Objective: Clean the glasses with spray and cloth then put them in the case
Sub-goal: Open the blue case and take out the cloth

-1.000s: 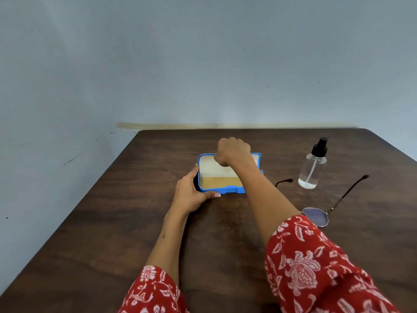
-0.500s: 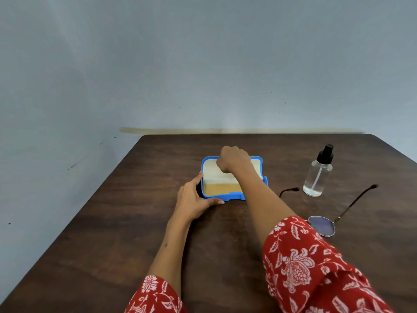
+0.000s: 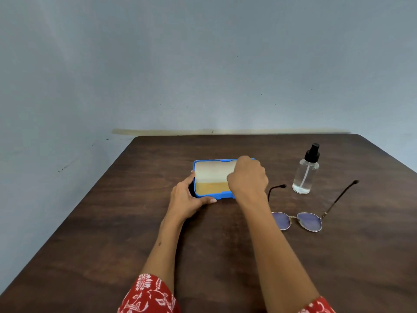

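Observation:
The blue glasses case (image 3: 213, 195) lies open at the table's middle, with a pale inside and a yellow cloth (image 3: 211, 188) in its near half. My left hand (image 3: 186, 199) grips the case's near left corner, thumb along the front edge. My right hand (image 3: 248, 177) hangs over the right part of the case with its fingers curled down; what they touch is hidden. The glasses (image 3: 297, 221) lie on the table to the right, arms unfolded, lenses toward me. A clear spray bottle (image 3: 305, 173) with a black nozzle stands behind them.
The dark wooden table (image 3: 112, 233) stands against a grey-blue wall. Its left edge runs diagonally toward me and its far right corner is rounded. Bare wood stretches in front of the case and to its left.
My right hand has slid from the top middle of the case to its right side and lower down. My left hand keeps its hold on the case corner.

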`<control>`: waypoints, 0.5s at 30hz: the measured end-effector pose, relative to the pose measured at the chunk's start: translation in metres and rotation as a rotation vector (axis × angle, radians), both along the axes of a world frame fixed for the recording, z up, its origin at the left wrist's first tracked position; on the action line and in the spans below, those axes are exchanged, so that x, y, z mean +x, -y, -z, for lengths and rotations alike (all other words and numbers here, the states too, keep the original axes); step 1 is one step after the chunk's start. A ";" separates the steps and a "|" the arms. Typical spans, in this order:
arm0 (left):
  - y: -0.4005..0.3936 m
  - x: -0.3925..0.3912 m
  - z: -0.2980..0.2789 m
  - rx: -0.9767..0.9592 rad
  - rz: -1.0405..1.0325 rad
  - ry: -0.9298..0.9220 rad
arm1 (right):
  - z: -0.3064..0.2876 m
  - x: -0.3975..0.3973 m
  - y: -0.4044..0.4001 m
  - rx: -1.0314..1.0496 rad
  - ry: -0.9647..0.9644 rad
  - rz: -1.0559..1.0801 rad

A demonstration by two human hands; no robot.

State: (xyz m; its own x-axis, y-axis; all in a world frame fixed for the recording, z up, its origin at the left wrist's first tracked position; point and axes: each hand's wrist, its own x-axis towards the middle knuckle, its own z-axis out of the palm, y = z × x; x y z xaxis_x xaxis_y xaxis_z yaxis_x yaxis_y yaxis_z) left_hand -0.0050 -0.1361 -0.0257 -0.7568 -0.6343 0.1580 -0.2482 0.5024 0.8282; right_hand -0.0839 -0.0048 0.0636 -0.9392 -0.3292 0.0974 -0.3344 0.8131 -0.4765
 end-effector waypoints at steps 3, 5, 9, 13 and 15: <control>0.000 -0.001 0.000 -0.011 -0.005 0.002 | 0.011 -0.003 -0.001 0.079 0.071 -0.016; 0.000 -0.001 0.000 -0.008 -0.010 0.002 | 0.017 -0.006 0.003 0.092 0.079 -0.017; 0.000 -0.001 0.000 -0.027 -0.008 0.001 | 0.022 -0.013 0.013 0.114 0.076 -0.047; 0.000 -0.001 0.000 -0.037 0.008 -0.006 | 0.024 -0.018 0.019 0.173 0.055 -0.065; 0.000 -0.001 0.001 -0.044 0.018 -0.011 | 0.024 -0.019 0.021 0.205 0.050 -0.069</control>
